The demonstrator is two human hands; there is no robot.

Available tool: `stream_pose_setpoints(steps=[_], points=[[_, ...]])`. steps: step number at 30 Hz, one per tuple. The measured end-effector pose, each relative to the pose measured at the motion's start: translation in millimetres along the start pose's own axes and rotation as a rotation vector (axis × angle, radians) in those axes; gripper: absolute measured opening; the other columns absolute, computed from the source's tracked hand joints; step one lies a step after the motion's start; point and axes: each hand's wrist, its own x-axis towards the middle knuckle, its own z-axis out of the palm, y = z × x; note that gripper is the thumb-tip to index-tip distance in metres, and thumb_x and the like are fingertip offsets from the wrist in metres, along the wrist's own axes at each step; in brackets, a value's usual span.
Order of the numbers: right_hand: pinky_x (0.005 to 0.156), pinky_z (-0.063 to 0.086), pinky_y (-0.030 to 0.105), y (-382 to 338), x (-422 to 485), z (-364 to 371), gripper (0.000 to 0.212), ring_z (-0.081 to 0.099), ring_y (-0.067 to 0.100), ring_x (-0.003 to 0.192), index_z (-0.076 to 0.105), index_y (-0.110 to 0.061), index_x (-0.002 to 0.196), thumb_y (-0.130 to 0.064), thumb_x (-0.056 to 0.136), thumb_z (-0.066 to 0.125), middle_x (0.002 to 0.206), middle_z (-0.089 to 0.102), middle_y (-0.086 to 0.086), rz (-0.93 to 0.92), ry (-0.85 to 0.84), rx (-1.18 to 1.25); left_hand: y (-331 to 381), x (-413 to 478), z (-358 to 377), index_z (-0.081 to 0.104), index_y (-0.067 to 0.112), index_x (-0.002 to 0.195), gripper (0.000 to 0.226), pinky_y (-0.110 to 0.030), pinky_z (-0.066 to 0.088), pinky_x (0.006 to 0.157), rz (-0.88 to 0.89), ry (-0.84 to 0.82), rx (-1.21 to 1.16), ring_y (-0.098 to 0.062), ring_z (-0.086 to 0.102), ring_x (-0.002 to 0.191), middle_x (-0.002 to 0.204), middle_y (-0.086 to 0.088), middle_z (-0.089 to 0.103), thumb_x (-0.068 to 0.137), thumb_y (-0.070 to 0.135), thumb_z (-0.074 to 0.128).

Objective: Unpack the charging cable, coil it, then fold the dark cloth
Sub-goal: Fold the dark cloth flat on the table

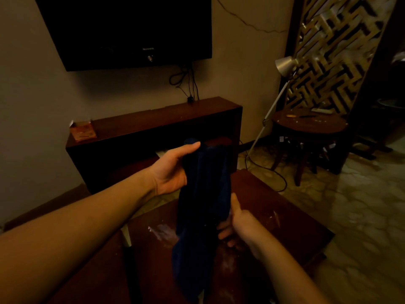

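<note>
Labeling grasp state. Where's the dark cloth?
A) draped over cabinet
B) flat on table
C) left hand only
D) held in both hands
D: the left hand grips the dark cloth near its top, and the right hand holds it lower down.

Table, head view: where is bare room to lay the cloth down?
The widest bare patch of the table lies right of the right hand, out to its far edge. A smaller, white-smeared one lies between the cloth and a white item near the left edge. The middle is crowded: the cloth hangs there, gripped by the right hand and the left hand.
</note>
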Motion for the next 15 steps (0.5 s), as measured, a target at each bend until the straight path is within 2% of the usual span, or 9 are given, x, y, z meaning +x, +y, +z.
stream_pose_setpoints(steps=[2,4,5,6,7,8,10,13,15], points=[[0.065,0.051,0.029,-1.5,-11.4,3.9,0.101,0.068,0.02,0.074,0.077,-0.014,0.099,-0.089,0.083,0.012,0.093,0.079,0.006,0.043,-0.012,0.093,0.9,-1.7,4.7,0.072,0.007,0.119,0.038,-0.042,0.054,0.099,0.025,0.024,0.015,-0.027,0.07,0.112,0.127,-0.015,0.069,0.091,0.029,0.057],[0.08,0.052,0.034,-7.8,-19.4,4.7,0.101,0.07,0.02,0.095,0.077,-0.024,0.106,-0.095,0.072,0.013,0.104,0.078,-0.001,-0.007,-0.06,0.27,1.5,-4.2,5.9,0.068,0.007,0.123,0.038,-0.043,0.054,0.1,0.03,0.033,0.032,-0.027,0.069,0.114,0.127,-0.015,0.069,0.094,0.027,0.055],[0.085,0.051,0.035,-13.6,-22.9,3.8,0.092,0.07,0.019,0.101,0.074,-0.031,0.112,-0.094,0.074,0.018,0.106,0.078,-0.004,-0.05,-0.062,0.357,1.7,-6.2,6.8,0.067,0.007,0.124,0.037,-0.043,0.054,0.1,0.028,0.026,0.038,-0.028,0.069,0.115,0.127,-0.015,0.069,0.095,0.027,0.055],[0.089,0.051,0.037,-20.5,-26.5,1.7,0.075,0.071,0.018,0.103,0.069,-0.035,0.114,-0.088,0.081,0.028,0.108,0.078,-0.005,-0.113,-0.05,0.421,2.8,-8.1,8.2,0.067,0.007,0.124,0.036,-0.043,0.054,0.1,0.027,0.025,0.046,-0.028,0.069,0.115,0.127,-0.014,0.069,0.096,0.026,0.054],[0.091,0.052,0.038,-24.6,-26.9,-1.9,0.054,0.072,0.019,0.102,0.069,-0.033,0.114,-0.075,0.09,0.044,0.108,0.077,-0.004,-0.166,-0.003,0.466,3.3,-8.3,8.3,0.067,0.007,0.122,0.034,-0.043,0.054,0.1,0.032,0.025,0.06,-0.027,0.069,0.114,0.125,-0.014,0.07,0.097,0.026,0.054],[0.089,0.054,0.039,-31.1,-27.6,-5.6,0.036,0.072,0.02,0.1,0.071,-0.027,0.109,-0.058,0.094,0.059,0.108,0.077,0.0,-0.217,0.075,0.516,5.8,-9.6,9.0,0.068,0.007,0.121,0.033,-0.043,0.054,0.099,0.044,0.036,0.078,-0.027,0.069,0.114,0.123,-0.013,0.071,0.098,0.025,0.053],[0.078,0.057,0.035,-40.1,-25.3,-15.8,0.017,0.072,0.02,0.091,0.075,-0.019,0.094,-0.034,0.096,0.068,0.103,0.078,0.005,-0.291,0.299,0.543,11.5,-10.4,10.3,0.067,0.008,0.122,0.033,-0.044,0.055,0.097,0.062,0.085,0.133,-0.028,0.068,0.115,0.12,-0.012,0.073,0.098,0.026,0.055],[0.068,0.053,0.035,-50.5,-21.4,-33.3,0.027,0.069,0.02,0.075,0.073,-0.023,0.077,-0.034,0.099,0.062,0.09,0.077,0.008,-0.355,0.515,0.501,22.1,-14.8,3.9,0.069,0.01,0.121,0.032,-0.039,0.061,0.088,0.104,0.216,0.359,-0.023,0.072,0.108,0.116,-0.008,0.075,0.1,0.032,0.06],[0.067,0.051,0.038,-59.4,-24.9,-47.5,0.032,0.069,0.023,0.069,0.068,-0.019,0.076,-0.033,0.101,0.055,0.086,0.073,0.011,-0.393,0.631,0.431,25.3,-20.7,-3.4,0.071,0.011,0.113,0.03,-0.031,0.059,0.077,0.129,0.305,0.506,-0.019,0.075,0.097,0.106,-0.006,0.078,0.098,0.036,0.063]])
